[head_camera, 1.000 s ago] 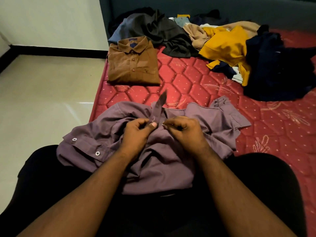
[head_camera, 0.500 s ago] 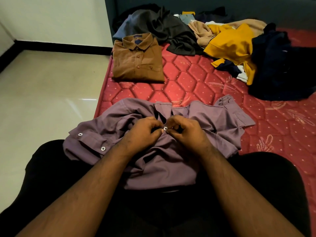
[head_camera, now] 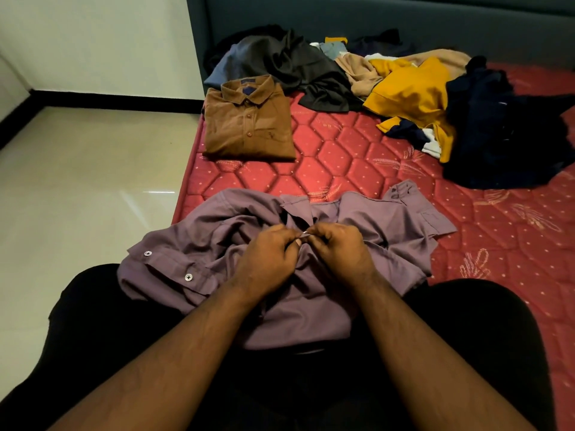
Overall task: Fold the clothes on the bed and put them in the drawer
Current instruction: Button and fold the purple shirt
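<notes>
On the red mattress (head_camera: 357, 157), with an unfolded heap (head_camera: 404, 98) waiting at the far end and a brown shirt (head_camera: 249, 129) folded aside, the purple shirt (head_camera: 311, 306) lies across the person's lap so the left hand (head_camera: 264, 262) and right hand (head_camera: 345, 253) can pinch its placket, seemingly fastening a button (head_camera: 305, 234) before folding.

Glossy pale tiled floor (head_camera: 77, 197), black skirting (head_camera: 109, 101) along white wall (head_camera: 93, 35), dark padded headboard (head_camera: 404, 20).

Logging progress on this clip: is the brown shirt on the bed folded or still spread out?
Folded. The brown shirt lies as a neat rectangle on the mattress, collar up, sleeves tucked out of sight.
</notes>
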A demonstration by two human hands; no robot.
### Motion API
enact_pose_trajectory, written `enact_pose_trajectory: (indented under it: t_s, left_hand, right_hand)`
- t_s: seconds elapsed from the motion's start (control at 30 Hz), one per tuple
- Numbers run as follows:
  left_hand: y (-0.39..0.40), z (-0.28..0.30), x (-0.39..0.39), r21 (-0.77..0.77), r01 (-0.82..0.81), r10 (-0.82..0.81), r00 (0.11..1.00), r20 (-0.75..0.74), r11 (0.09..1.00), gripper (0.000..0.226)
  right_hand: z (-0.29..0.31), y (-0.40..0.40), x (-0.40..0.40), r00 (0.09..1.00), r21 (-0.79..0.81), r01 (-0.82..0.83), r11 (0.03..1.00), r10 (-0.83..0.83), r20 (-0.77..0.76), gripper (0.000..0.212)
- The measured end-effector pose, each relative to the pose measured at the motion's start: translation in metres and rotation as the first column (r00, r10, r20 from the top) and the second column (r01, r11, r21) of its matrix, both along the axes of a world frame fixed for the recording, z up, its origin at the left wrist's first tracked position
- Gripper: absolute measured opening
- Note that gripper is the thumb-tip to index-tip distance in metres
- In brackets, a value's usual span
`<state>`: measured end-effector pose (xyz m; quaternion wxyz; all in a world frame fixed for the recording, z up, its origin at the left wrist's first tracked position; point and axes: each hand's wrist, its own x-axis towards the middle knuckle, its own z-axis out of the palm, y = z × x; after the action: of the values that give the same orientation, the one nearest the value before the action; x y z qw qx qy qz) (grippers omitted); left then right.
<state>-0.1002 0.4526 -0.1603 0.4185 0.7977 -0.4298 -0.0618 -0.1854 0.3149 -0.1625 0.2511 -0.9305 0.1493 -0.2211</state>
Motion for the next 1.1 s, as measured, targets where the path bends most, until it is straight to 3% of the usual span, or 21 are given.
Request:
enact_pose_trajectory:
  t_s: [0.17,0.27,0.33,0.4,0.47,0.5,0.57,0.6,0.63,0.67,0.73,0.77,0.8,0.87,0.93,1.0,1.03,1.07,1.1]
  left_hand:
    - [-0.008,-0.009,-0.013,-0.104,-0.168,0.131,0.945,-0.298,0.980,0.020]
    - [-0.004,-0.011,-0.019,-0.083,-0.091,0.077,0.985,-0.155,0.992,0.023]
    - [0.000,-0.010,-0.020,-0.054,0.013,-0.015,0.999,-0.040,0.998,0.023]
    - [0.004,-0.003,-0.017,-0.008,0.146,-0.146,0.988,-0.057,0.989,0.019]
    - [0.006,0.011,-0.008,0.012,0.240,-0.228,0.938,-0.262,0.971,0.020]
    - [0.005,0.020,0.002,-0.003,0.208,-0.192,0.894,-0.406,0.978,0.019]
    - [0.003,0.034,0.028,-0.014,-0.013,0.000,0.726,-0.687,1.000,0.019]
    - [0.003,0.036,0.042,-0.015,-0.113,0.062,0.648,-0.759,0.993,0.017]
    - [0.004,0.032,0.055,-0.001,-0.137,0.091,0.659,-0.746,0.991,0.015]
    - [0.007,0.026,0.069,0.050,-0.074,0.088,0.762,-0.642,0.996,0.019]
    - [0.009,0.010,0.090,0.294,0.149,-0.073,0.964,-0.254,0.944,0.040]
    - [0.008,0.002,0.097,0.465,0.169,-0.155,0.986,-0.068,0.869,0.052]
    - [0.006,-0.005,0.103,0.614,0.101,-0.182,0.981,0.071,0.783,0.066]
    - [0.004,-0.005,0.110,0.765,-0.113,-0.089,0.972,0.218,0.634,0.086]
    - [0.006,0.001,0.117,0.785,-0.247,0.061,0.964,0.259,0.568,0.087]
    - [0.006,0.000,0.117,0.763,-0.269,-0.027,0.936,0.351,0.587,0.075]
    - [0.006,0.000,0.115,0.739,-0.223,-0.124,0.915,0.384,0.636,0.064]
    - [0.005,0.001,0.115,0.710,-0.169,-0.188,0.899,0.395,0.684,0.051]
    - [0.003,0.003,0.116,0.668,-0.126,-0.184,0.909,0.374,0.733,0.041]
  right_hand:
    - [0.007,0.009,-0.005,0.997,-0.158,0.059,0.986,-0.067,-0.041,0.025]
    - [0.011,0.012,-0.008,0.987,-0.260,0.131,0.957,-0.152,-0.060,0.020]
    - [0.013,0.008,-0.012,0.993,-0.294,0.087,0.952,-0.106,-0.049,0.019]
    - [0.017,0.003,-0.016,0.998,-0.319,0.015,0.948,-0.031,-0.047,0.018]
    - [0.023,0.002,-0.018,0.998,-0.228,-0.018,0.974,0.003,-0.066,0.018]
    - [0.025,0.001,-0.018,0.996,-0.174,0.001,0.985,-0.017,-0.085,0.021]
    - [0.026,-0.003,-0.018,0.979,-0.197,0.054,0.979,-0.090,-0.182,0.032]
    - [0.027,-0.006,-0.019,0.958,-0.242,0.064,0.968,-0.128,-0.258,0.035]
    - [0.029,-0.008,-0.020,0.931,-0.283,0.066,0.957,-0.161,-0.329,0.032]
    - [0.032,-0.009,-0.023,0.901,-0.314,0.066,0.947,-0.192,-0.388,0.028]
    - [0.039,-0.010,-0.034,0.847,-0.365,0.084,0.927,-0.259,-0.464,0.023]
    - [0.042,-0.010,-0.041,0.819,-0.388,0.099,0.916,-0.296,-0.491,0.022]
    - [0.044,-0.010,-0.047,0.788,-0.404,0.111,0.908,-0.328,-0.521,0.021]
    - [0.049,-0.011,-0.056,0.704,-0.420,0.112,0.901,-0.370,-0.606,0.023]
    - [0.053,-0.009,-0.059,0.567,-0.401,0.083,0.912,-0.374,-0.734,0.032]
    - [0.055,-0.006,-0.055,0.435,-0.389,0.017,0.921,-0.357,-0.826,0.047]
    - [0.059,-0.005,-0.050,0.421,-0.407,-0.024,0.913,-0.360,-0.832,0.052]
    - [0.061,-0.005,-0.042,0.485,-0.438,-0.074,0.896,-0.351,-0.801,0.051]
    - [0.061,-0.005,-0.032,0.613,-0.458,-0.113,0.882,-0.301,-0.731,0.047]
